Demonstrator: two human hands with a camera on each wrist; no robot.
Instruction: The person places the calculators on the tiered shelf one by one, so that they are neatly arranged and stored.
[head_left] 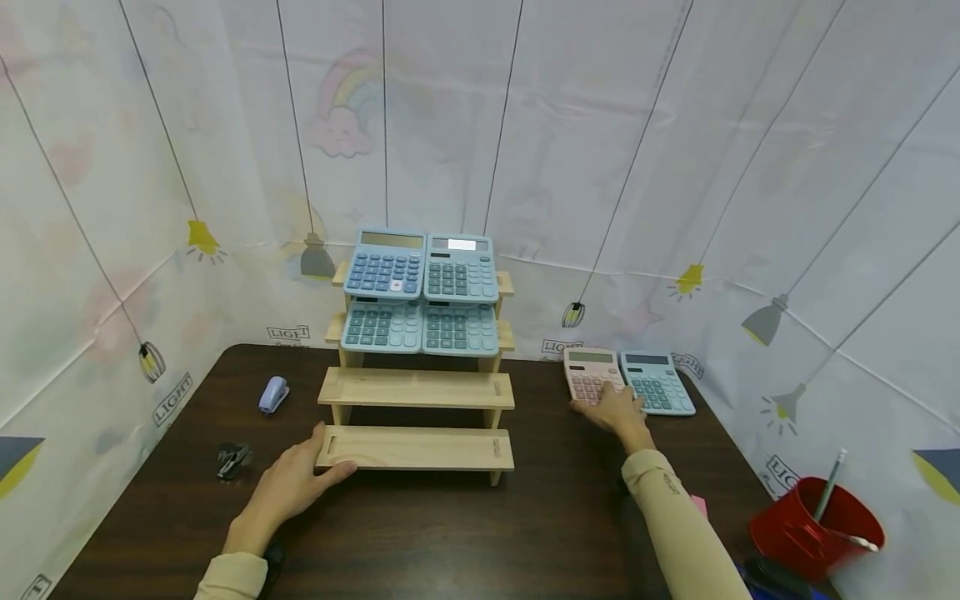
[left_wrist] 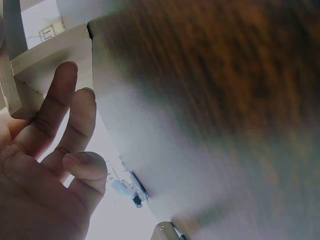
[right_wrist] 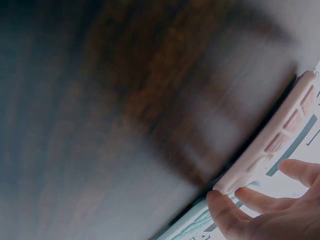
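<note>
A pink calculator [head_left: 588, 367] lies on the table at the right, beside a light blue calculator [head_left: 656, 383]. My right hand [head_left: 617, 412] is over the pink one's lower part, its fingers spread and touching near its edge [right_wrist: 270, 150]. My left hand [head_left: 288, 479] rests at the left end of a stepped wooden rack [head_left: 420, 447], thumb along the front of the lowest shelf. In the left wrist view, loosely bent fingers [left_wrist: 65, 95] lie beside the shelf end [left_wrist: 55, 55]. Several blue calculators [head_left: 386, 264] stand on the rack's two upper shelves.
A lilac stapler [head_left: 273, 394] and a black staple remover [head_left: 232, 460] lie left of the rack. At the front right stands a red cup [head_left: 817, 529] holding pens. A printed white curtain [head_left: 450, 125] surrounds the dark wooden table [head_left: 465, 533].
</note>
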